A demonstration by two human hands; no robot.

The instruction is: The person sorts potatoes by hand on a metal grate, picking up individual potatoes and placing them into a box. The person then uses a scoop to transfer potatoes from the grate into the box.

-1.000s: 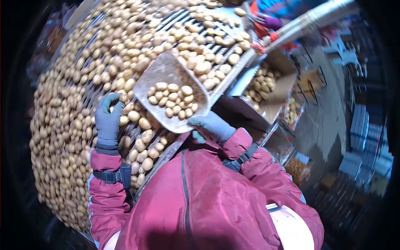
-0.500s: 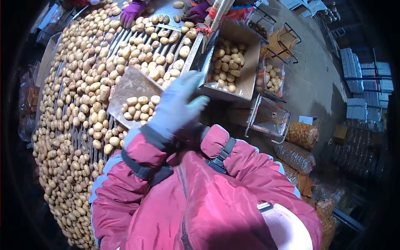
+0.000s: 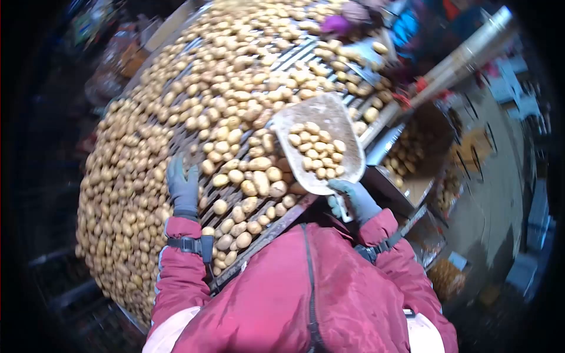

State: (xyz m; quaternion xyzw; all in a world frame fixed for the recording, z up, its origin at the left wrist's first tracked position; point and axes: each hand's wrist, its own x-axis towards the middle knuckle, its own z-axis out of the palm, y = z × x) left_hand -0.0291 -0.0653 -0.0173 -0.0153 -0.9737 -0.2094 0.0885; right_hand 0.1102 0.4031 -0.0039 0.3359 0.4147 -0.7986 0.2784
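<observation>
Head camera, looking down over a red jacket (image 3: 306, 294): a person in grey-blue gloves works at a long roller bench (image 3: 273, 228) crowded with potatoes (image 3: 235, 106); the left hand (image 3: 183, 187) lies flat on the pile near the bench's near edge, its fingers (image 3: 174, 170) released and spread, gripping nothing; the right hand (image 3: 353, 200) has its fingers clenched on the near end of a dusty scoop (image 3: 321, 112); the scoop is held tilted over the bench's right edge, its wide mouth pointing away from the person, with a load of small potatoes (image 3: 318, 150) gathered in its lower half, close to the hand; a black strap (image 3: 187, 245) circles the left sleeve just below the glove; just beyond the bench rim, to the right of the scoop, an open box (image 3: 434, 126) holds more potatoes; a pale pole (image 3: 465, 56) slants above it; at the far end of the bench a co-worker's purple glove (image 3: 336, 25) rests among the crop.
</observation>
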